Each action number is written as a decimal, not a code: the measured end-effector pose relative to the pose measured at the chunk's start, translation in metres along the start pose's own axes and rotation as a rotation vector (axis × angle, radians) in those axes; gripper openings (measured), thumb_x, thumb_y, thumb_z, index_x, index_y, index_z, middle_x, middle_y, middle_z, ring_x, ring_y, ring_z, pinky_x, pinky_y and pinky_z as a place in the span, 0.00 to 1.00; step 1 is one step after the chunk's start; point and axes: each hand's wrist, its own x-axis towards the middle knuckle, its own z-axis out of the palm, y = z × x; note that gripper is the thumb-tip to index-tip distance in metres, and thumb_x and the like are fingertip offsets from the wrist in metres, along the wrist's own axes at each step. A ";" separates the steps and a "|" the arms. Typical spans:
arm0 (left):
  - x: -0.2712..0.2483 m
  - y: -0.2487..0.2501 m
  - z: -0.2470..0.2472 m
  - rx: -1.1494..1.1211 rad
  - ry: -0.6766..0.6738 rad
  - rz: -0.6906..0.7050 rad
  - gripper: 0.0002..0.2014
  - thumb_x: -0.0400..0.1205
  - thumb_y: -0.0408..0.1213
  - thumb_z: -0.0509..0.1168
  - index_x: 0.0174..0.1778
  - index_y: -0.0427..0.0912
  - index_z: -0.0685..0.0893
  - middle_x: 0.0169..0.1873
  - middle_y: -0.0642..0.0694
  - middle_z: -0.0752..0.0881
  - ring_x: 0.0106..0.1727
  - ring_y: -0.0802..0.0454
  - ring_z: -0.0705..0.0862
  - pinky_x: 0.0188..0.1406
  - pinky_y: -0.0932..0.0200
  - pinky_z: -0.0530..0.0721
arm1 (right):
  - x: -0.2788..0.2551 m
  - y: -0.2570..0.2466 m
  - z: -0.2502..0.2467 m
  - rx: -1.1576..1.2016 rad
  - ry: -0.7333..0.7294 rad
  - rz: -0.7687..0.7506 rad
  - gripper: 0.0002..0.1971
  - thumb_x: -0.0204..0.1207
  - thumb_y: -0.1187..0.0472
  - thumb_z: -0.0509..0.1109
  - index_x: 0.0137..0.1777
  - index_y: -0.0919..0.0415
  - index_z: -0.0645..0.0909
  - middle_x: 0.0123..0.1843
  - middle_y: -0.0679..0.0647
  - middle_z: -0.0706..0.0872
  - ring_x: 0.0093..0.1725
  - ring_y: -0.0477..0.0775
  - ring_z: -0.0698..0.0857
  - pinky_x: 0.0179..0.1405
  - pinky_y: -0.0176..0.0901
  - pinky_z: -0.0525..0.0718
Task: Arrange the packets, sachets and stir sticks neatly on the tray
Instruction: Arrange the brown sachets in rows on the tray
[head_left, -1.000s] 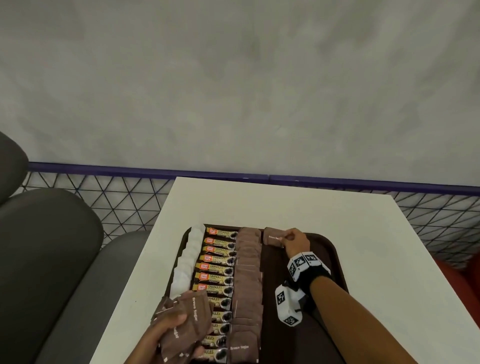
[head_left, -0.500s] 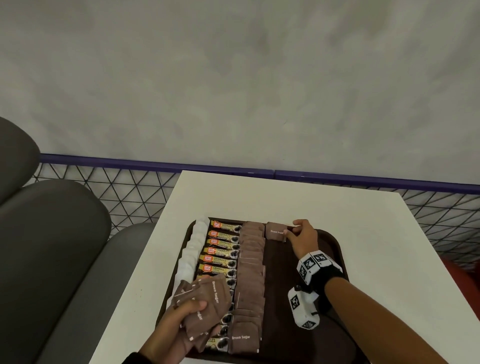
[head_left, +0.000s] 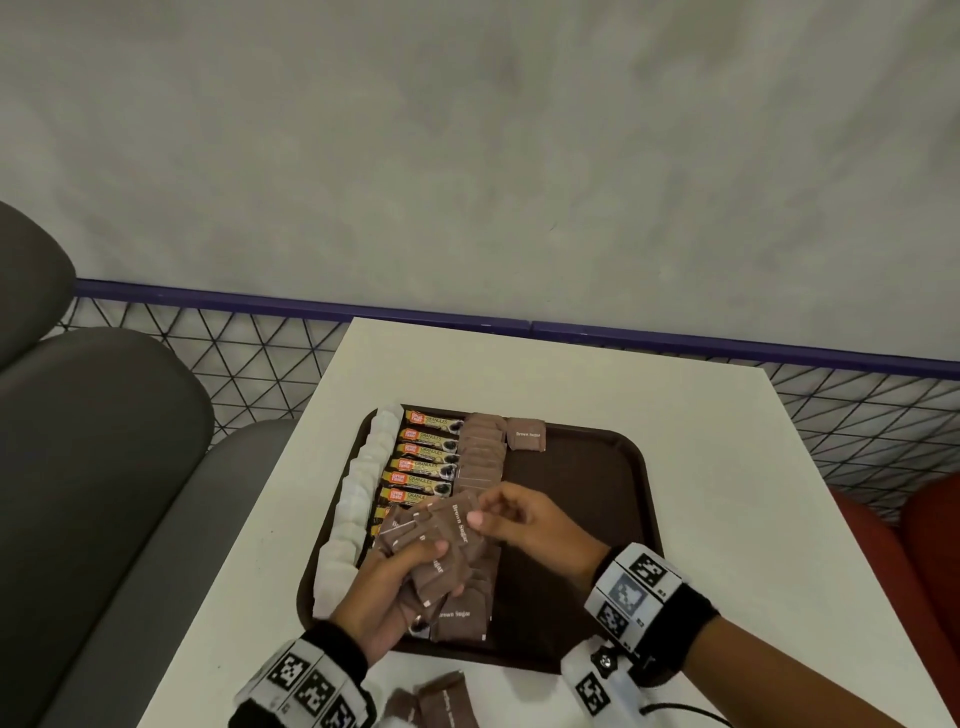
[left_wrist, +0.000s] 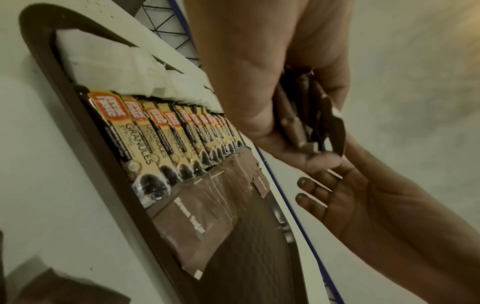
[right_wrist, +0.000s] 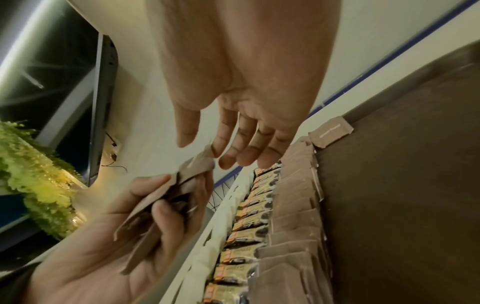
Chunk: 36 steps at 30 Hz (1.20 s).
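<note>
Head view: left hand (head_left: 400, 577) grips light, floppy brown sugar sachets (head_left: 447, 545); right hand (head_left: 524, 525), fingers loose, should pinch one's edge.

Brown sachets (head_left: 480, 457) rowed on tray (head_left: 592, 467)

A white table (head_left: 701, 467) carries a brown tray (head_left: 613, 467) at its centre; loose brown sachets (head_left: 441, 701) lie at 6 o'clock.

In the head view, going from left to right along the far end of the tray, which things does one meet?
White sachets → coffee sticks → brown sugar row → single brown sugar packet → bare tray.
</note>
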 end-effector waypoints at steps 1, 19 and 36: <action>0.000 -0.001 0.001 -0.002 -0.003 0.001 0.18 0.74 0.21 0.63 0.59 0.36 0.81 0.46 0.33 0.89 0.37 0.41 0.89 0.26 0.52 0.87 | -0.002 0.000 0.003 0.020 0.003 -0.007 0.05 0.74 0.63 0.71 0.44 0.53 0.80 0.40 0.43 0.82 0.39 0.35 0.81 0.42 0.28 0.78; 0.005 0.009 -0.024 -0.062 0.017 0.007 0.23 0.70 0.24 0.65 0.60 0.45 0.81 0.49 0.33 0.89 0.41 0.38 0.89 0.28 0.50 0.88 | 0.063 0.042 -0.082 -0.124 0.584 0.189 0.09 0.73 0.73 0.67 0.45 0.58 0.80 0.47 0.58 0.85 0.43 0.54 0.83 0.43 0.41 0.81; 0.017 0.020 -0.044 -0.122 -0.011 -0.045 0.24 0.70 0.26 0.61 0.63 0.43 0.81 0.53 0.27 0.86 0.38 0.35 0.87 0.29 0.46 0.87 | 0.122 0.064 -0.083 -0.732 0.539 0.154 0.11 0.69 0.77 0.65 0.48 0.65 0.80 0.54 0.62 0.78 0.56 0.60 0.76 0.54 0.43 0.74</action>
